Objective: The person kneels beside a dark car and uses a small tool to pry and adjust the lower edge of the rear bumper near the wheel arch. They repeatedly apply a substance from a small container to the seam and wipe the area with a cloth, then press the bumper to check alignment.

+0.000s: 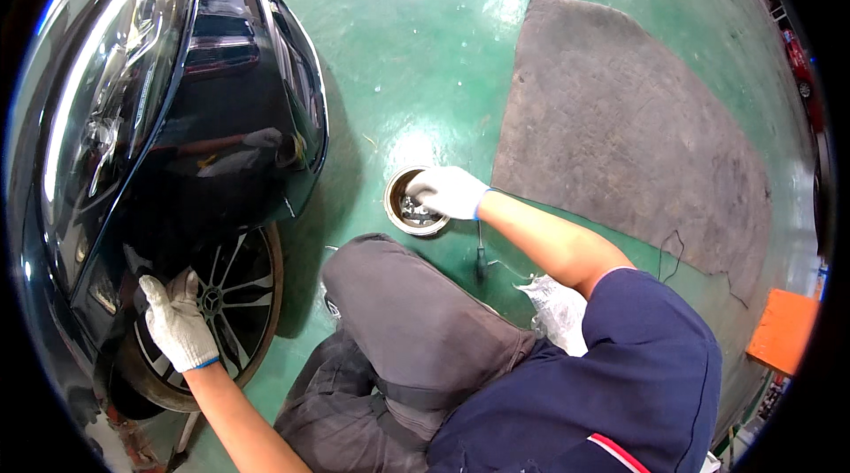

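Note:
My right hand [449,192], in a white knit glove, reaches into a round tin [390,197] on the floor. Small metal fasteners [419,213] lie inside the tin. The right fingers are bent together over them, and whatever is between the fingertips is hidden. My left hand [176,322], also gloved, is raised in front of the spoked wheel [232,296] of a dark car [217,119], near the wheel-arch edge. Its thumb and fingers are apart, and I see nothing held in it.
A screwdriver-like tool with a dark handle [481,265] lies beside the tin. Crumpled clear plastic [560,312] is by my right side. A large grey mat [620,127] covers the green floor [425,57] at the right. An orange object [784,331] stands at the far right.

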Available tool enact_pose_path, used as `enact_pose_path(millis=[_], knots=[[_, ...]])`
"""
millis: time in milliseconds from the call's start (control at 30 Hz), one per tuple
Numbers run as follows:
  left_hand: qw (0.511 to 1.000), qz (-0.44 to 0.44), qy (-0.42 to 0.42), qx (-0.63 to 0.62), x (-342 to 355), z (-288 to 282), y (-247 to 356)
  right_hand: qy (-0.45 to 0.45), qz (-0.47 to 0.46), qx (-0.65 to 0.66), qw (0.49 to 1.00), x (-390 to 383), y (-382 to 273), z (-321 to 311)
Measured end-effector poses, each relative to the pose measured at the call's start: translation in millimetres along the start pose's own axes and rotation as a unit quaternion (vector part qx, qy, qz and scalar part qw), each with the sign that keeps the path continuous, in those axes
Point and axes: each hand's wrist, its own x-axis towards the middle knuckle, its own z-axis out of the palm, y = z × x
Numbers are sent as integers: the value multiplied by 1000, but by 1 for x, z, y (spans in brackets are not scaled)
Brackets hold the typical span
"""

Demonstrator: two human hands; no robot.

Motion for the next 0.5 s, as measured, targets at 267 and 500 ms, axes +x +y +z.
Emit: enact_pose_path(millis=[267,500], knots=[[997,-8,-58,44,10,-12,6,-195,281,-197,919,81,93,131],[999,3,-21,48,-1,4,7,-220,292,-196,910,76,129,158]])
